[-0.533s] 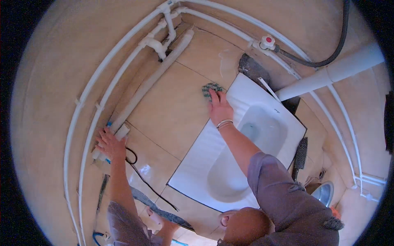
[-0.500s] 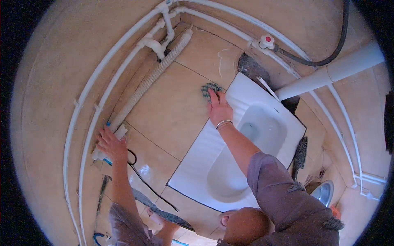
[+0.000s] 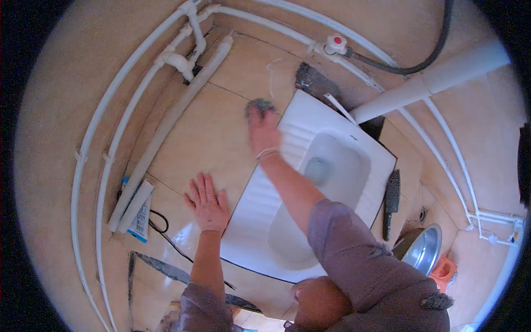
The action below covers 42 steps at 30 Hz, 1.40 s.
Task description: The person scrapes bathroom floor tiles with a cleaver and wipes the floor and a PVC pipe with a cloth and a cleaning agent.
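Note:
My right hand [image 3: 265, 133] presses a crumpled grey-green cloth [image 3: 259, 106] onto the beige floor tiles [image 3: 221, 138]. It is just left of the white squat toilet [image 3: 296, 113], and motion blurs its fingers. My left hand [image 3: 208, 205] lies flat on the tiles, fingers spread, with nothing in it. This hand is close to the toilet's left edge. Left of it lie a long pale hose [image 3: 171, 124], a short white pipe piece [image 3: 136, 206] and a blue-and-white packet [image 3: 141, 221].
White pipes [image 3: 113, 130] run along the walls, with a red-capped valve [image 3: 336, 44]. A thick white pipe [image 3: 409, 98] slants toward the toilet. A dark-bladed, knife-like tool [image 3: 391, 205], a metal basin [image 3: 425, 252] and an orange object [image 3: 443, 272] stand to the right. A black cable [image 3: 177, 249] crosses the floor.
My left hand has come off the pipe piece and moved right onto the tiles. My right hand still holds the cloth, slid slightly along the floor. The whole view has shifted.

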{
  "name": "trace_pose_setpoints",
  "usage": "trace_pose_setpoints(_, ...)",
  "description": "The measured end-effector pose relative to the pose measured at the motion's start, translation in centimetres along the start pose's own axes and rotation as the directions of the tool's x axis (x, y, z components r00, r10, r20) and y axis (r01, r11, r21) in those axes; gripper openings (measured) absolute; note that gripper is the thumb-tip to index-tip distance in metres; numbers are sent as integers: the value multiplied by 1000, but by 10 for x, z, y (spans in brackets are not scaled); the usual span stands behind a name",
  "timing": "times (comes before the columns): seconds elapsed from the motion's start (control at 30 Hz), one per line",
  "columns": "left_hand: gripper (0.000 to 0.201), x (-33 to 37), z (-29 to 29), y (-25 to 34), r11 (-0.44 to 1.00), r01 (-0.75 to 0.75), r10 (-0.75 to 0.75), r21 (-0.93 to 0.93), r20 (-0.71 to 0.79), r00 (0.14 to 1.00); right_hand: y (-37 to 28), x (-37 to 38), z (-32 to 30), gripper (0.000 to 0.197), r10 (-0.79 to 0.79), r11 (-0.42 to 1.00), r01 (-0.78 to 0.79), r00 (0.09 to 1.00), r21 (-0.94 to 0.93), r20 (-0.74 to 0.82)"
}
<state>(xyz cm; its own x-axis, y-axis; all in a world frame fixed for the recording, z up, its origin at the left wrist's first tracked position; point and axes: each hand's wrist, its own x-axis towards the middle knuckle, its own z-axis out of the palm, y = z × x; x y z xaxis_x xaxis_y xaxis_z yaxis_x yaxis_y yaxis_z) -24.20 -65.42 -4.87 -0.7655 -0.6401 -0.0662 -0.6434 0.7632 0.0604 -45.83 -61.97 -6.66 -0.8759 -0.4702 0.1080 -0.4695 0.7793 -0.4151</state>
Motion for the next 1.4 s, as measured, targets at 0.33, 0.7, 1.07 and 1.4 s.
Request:
trace_pose_setpoints(0.33,50,-34,-1,-5,998,-18,24,-61,109,994,21,-112,-90,33,-217,945,10,765,326,606)
trace_pose_setpoints(0.7,63,-77,-24,8,998,58,-52,-4,396,917,168,-85,-273,31,348,399,-84,935,913,-66)
trace_pose_setpoints(1.07,73,-79,44,-31,988,-115,149,-103,429,891,95,95,-413,47,196,598,588,552,545,-811)
trace_pose_setpoints(1.4,78,-78,35,-34,986,-50,122,-157,491,863,144,71,-295,64,235,870,224,595,439,-769)
